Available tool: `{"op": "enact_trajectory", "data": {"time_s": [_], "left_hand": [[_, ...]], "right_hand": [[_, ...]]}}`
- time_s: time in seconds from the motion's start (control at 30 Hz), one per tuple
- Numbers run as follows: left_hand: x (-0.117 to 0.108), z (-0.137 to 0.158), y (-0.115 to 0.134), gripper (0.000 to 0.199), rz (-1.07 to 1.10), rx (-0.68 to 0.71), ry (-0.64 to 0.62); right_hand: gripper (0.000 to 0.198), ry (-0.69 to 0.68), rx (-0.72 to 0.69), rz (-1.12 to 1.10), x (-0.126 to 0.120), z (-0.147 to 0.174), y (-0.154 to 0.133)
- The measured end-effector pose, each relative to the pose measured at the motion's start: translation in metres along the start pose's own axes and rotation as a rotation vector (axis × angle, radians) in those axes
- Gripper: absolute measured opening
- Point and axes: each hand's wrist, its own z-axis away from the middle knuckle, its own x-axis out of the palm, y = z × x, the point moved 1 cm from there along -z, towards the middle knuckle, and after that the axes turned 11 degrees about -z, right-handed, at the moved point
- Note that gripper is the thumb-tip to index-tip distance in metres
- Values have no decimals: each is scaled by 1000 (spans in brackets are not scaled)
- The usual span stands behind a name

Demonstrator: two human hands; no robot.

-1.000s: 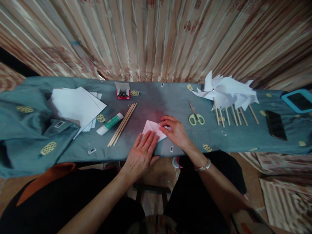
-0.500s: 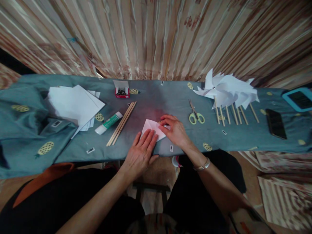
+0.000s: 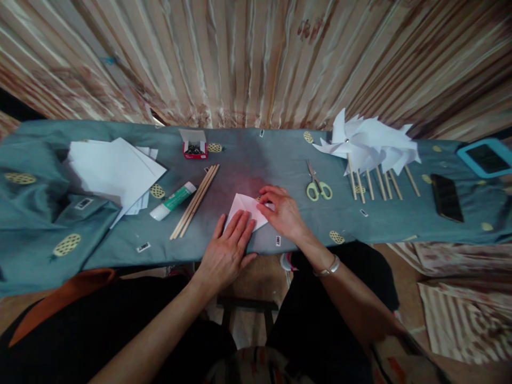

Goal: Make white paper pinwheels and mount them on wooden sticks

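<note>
A folded sheet of white paper (image 3: 242, 204) lies near the front edge of the cloth-covered table. My left hand (image 3: 229, 246) rests flat on it, fingers stretched out over its lower left part. At the paper's right corner, my right hand (image 3: 282, 212) has thumb and forefinger pinched together on the edge. Part of the paper is hidden under both hands. To the left of it lie several wooden sticks (image 3: 195, 201) and a green and white glue stick (image 3: 173, 201).
White paper pinwheels (image 3: 370, 143) on sticks lie at the right, beside scissors (image 3: 317, 188) with light green handles. A phone (image 3: 447, 197) and a blue-framed tablet (image 3: 486, 158) are farther right. Paper sheets (image 3: 116, 170) are stacked left; a red box (image 3: 194, 148) of small dark pieces stands behind.
The whole view has shifted slightly, so things appear a little farther left. Both hands keep nearly the same hold on the paper.
</note>
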Motion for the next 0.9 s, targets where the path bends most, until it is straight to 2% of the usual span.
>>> {"op": "enact_trajectory", "data": {"time_s": [0.13, 0.27, 0.47, 0.63, 0.77, 0.9], "left_hand": [[1, 1, 0, 65, -16, -3, 13], [1, 0, 1, 66, -36, -9, 18], [1, -1, 3, 63, -46, -14, 21], [0, 0, 2, 64, -52, -12, 4], [-1, -1, 2, 62, -54, -9, -20], [-1, 2, 1, 61, -63, -9, -33]], "right_hand": [[18, 3, -45, 144, 2, 7, -4], [50, 77, -90, 275, 7, 25, -8], [70, 102, -1, 283, 14, 49, -9], [70, 70, 56, 279, 8, 49, -1], [64, 123, 134, 281, -6, 45, 17], [61, 160, 143, 257, -12, 44, 29]]}}
